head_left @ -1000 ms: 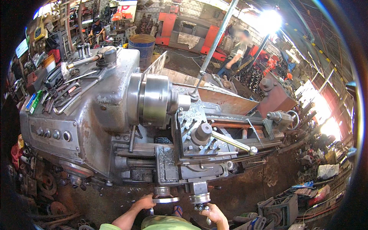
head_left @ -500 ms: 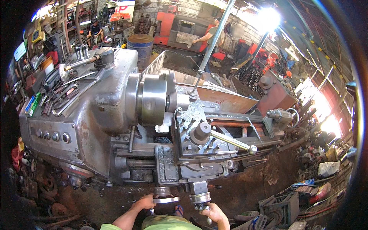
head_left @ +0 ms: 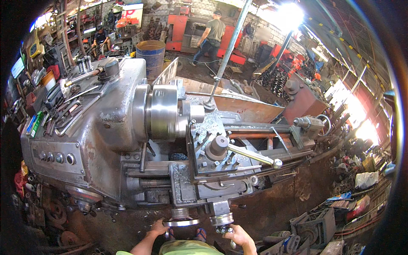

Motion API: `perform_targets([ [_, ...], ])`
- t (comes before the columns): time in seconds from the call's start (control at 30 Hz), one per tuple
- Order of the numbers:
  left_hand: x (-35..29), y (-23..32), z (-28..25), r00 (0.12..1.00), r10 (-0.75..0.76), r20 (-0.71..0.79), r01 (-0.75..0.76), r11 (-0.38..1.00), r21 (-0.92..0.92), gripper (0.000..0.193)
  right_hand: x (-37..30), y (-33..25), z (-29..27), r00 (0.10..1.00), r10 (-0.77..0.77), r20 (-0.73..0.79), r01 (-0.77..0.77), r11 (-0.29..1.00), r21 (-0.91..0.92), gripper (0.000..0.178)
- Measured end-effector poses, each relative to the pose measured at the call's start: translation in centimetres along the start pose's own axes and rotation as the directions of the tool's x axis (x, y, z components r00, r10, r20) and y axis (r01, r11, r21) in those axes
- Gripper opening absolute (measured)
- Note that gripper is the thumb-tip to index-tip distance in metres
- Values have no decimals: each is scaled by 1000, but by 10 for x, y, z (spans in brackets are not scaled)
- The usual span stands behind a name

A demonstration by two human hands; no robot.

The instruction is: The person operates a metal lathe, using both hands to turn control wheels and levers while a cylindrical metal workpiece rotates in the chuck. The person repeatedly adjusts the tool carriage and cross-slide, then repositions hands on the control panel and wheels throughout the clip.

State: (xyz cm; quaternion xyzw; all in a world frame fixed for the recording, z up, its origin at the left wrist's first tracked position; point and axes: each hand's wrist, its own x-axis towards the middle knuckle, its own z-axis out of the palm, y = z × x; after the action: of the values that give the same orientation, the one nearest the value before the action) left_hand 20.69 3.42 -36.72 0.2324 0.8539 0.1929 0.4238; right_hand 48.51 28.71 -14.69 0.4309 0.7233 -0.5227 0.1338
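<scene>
Nearest the camera, the left hand [head_left: 158, 228] curls its fingers onto the rim of the big handwheel [head_left: 182, 222] at the front of the lathe's apron, and the right hand [head_left: 239, 236] is closed around the small crank handle [head_left: 223, 230] just to the wheel's right; both hands grip, neither is spread. Judging from this, the work stands at the feeding or positioning stage: the controls are in hand, but no cut can be seen. Just above the hands sits the carriage [head_left: 212, 187], drawn up close to the headstock, and on it the tool post [head_left: 217, 147] with its long lever [head_left: 254, 154] pointing right. Whether a cutting tool touches anything cannot be told. Beyond that, the chuck [head_left: 163, 112] holds a short round workpiece [head_left: 196, 114] whose free end lies just beside the carriage's top edge; it looks bright, but how much has been turned is not clear, and a few chips lie on the slide. Whether the spindle is running cannot be judged. To the left, wrenches [head_left: 63, 117] lie on the headstock [head_left: 85, 140]. Further right the tailstock [head_left: 309, 124] stands well apart along the bed, not engaged. Far back stand a blue drum [head_left: 149, 52] and two other people among red machines.
</scene>
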Motion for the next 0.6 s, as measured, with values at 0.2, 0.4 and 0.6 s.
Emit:
perform_targets([
  [0.2,-17,20,-8,1000,-21,-18,24,986,164,61,-3,-4,-3,1000,-11,4,11,1000,5,53],
  [0.4,-21,29,-23,999,-38,5,38,999,6,43,-5,-8,-3,999,-35,1,35,998,50,52],
  [0.6,-18,27,-16,998,-68,-8,69,989,128,43,-3,-3,-4,999,-19,26,16,997,80,52],
])
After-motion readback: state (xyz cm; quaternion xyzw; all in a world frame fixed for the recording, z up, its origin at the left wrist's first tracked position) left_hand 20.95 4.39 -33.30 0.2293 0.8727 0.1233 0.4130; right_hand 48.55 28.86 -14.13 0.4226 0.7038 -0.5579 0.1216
